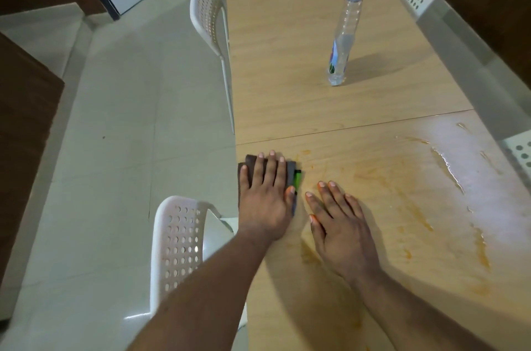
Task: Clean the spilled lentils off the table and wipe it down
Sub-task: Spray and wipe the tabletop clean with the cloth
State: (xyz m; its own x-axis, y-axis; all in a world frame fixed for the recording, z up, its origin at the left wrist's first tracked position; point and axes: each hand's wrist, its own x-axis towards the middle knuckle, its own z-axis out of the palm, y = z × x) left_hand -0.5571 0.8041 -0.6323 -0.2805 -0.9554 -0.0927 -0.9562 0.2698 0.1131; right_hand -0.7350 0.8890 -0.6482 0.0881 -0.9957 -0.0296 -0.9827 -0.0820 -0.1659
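At the left edge of the counter [330, 109], just on the near side of the seam that crosses it, your left hand [265, 201] lies flat with fingers straight and spread, pressing down on a dark folded cloth [249, 162]. That grip is open-palmed, nothing curled round the cloth; a green strip [297, 179] of it shows past your thumb side. Just beside it to the right, your right hand [342, 231] rests flat on the bare counter, fingers straight and slightly fanned, with nothing in it and not touching the cloth.

Spreading from your hands toward the right edge, the near half of the counter is smeared with orange-yellow streaks [402, 178], and a wet, shiny line of liquid [448, 169] runs near the right edge. No whole lentils can be made out in the smears.

Beyond the seam, on the far half, a clear spray bottle [343, 43] with a blue top stands upright, well apart from both hands. White perforated chairs [178, 238] stand along the counter's left and right edges.
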